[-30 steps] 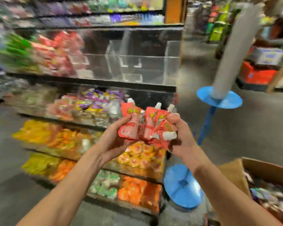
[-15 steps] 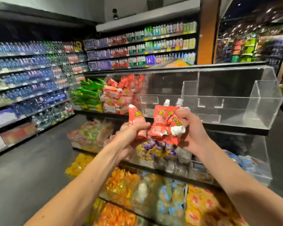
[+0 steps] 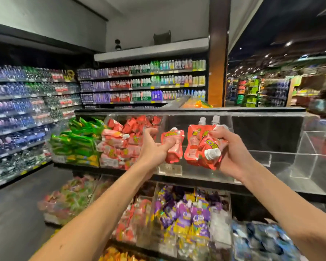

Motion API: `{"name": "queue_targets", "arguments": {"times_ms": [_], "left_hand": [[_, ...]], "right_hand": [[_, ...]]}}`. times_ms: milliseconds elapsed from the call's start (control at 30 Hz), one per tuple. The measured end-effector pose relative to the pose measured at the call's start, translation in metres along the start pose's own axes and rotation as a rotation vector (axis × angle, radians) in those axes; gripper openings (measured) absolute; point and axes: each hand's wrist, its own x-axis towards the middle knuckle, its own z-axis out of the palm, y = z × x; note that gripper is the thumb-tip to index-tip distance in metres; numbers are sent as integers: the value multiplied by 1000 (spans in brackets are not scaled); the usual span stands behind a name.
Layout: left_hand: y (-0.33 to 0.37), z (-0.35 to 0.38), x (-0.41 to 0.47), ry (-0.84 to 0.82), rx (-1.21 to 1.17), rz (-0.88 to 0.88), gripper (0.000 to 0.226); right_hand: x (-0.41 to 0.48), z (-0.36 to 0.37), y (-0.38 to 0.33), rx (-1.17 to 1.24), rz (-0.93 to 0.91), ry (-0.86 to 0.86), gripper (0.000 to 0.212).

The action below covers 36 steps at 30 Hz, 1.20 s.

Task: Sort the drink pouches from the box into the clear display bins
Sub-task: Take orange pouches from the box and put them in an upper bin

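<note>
**Left hand with 1 pouch, right hand with a bunch, at the top bins**

Left hand [image 3: 154, 147]: fingers curled round 1 drink pouch [image 3: 174, 146], gripped at its lower half, spout end up and tilted left. Right hand [image 3: 231, 147]: clamped on a bunch of pouches [image 3: 196, 147]; 3 white caps show, 2 pointing up and 1 toward the camera. The pouches are coral-red with a paler pink panel, yellow-green lettering and a white screw cap, and look soft and creased where gripped.

Below the forearms, a lower bin holds purple pouches [image 3: 184, 210]. Just behind the hands is a clear display bin [image 3: 309, 147]. The bin to its left holds matching red pouches [image 3: 124, 140], then green pouches [image 3: 77, 140]. Beyond are the bottle shelves [image 3: 139, 83].
</note>
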Motion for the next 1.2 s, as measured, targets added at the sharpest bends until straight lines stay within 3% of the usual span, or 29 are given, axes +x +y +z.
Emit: {"name": "queue_targets", "arguments": {"times_ms": [133,267,367,467,500,633,733,800,867,967,1067,1200], "left_hand": [[0,11,72,-12,129,38,18],[-9,26,131,-21,121,-25,9],[-24,36,162,-103,177,-62,15],[-42,50,185,-236,356,-84,11],[-48,54,191,-278,421,-82,7],[-65,68,212,-410,715,-47,15],[-77,80,223,-473,839,-37,5],[-87,90,231,-517,874,-89,17],[-97,102,238,-580,966,-117,23],[-104,114,246,-753,1157,-162,10],[-115,119,255,-944,1282,-255,35],[-116,113,254,-992,1334,-219,34]], "right_hand": [[46,-13,-22,25,-48,8,113],[87,-31,-39,-25,-5,-13,63],[112,-44,-44,-21,-20,-5,52],[127,-49,-44,-15,-18,36,27],[131,-49,-42,-15,-6,52,25],[149,-51,-30,-43,13,67,51],[157,-49,-21,-84,-13,57,30],[163,-50,-15,-93,-26,59,16],[169,-52,-10,-105,-35,68,18],[180,-60,-7,-120,-40,85,15],[190,-67,-5,-178,17,109,26],[201,-69,1,-252,64,150,26]]}}
